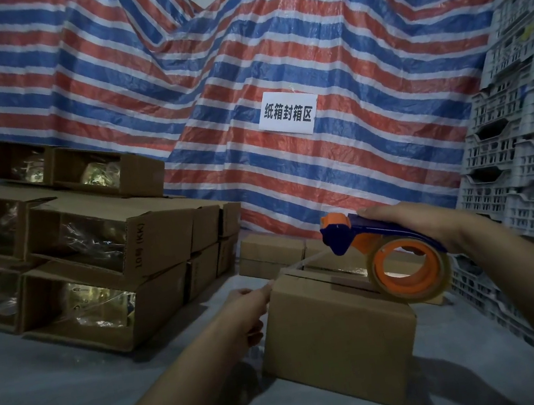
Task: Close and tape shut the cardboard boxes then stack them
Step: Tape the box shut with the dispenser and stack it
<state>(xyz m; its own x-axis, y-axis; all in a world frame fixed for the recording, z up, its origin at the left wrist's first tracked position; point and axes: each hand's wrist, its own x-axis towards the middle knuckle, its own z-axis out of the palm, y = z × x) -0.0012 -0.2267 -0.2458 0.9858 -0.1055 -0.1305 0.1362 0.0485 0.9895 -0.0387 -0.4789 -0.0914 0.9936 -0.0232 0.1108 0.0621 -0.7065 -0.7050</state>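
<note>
A closed cardboard box (339, 338) stands on the grey floor in front of me. My right hand (430, 226) grips the handle of a blue and orange tape dispenser (382, 248) held just above the box top, its clear tape roll (410, 272) hanging over the right side. A strip of tape runs from the dispenser's nose to the box's left top edge. My left hand (248, 305) pinches the tape end against the left side of the box.
Open boxes on their sides (95, 243) are stacked at the left, showing wrapped goods. Closed boxes (272, 255) sit behind the one I work on. A striped tarp (242, 70) with a white sign (287, 113) hangs behind. Grey plastic crates (520, 137) tower at the right.
</note>
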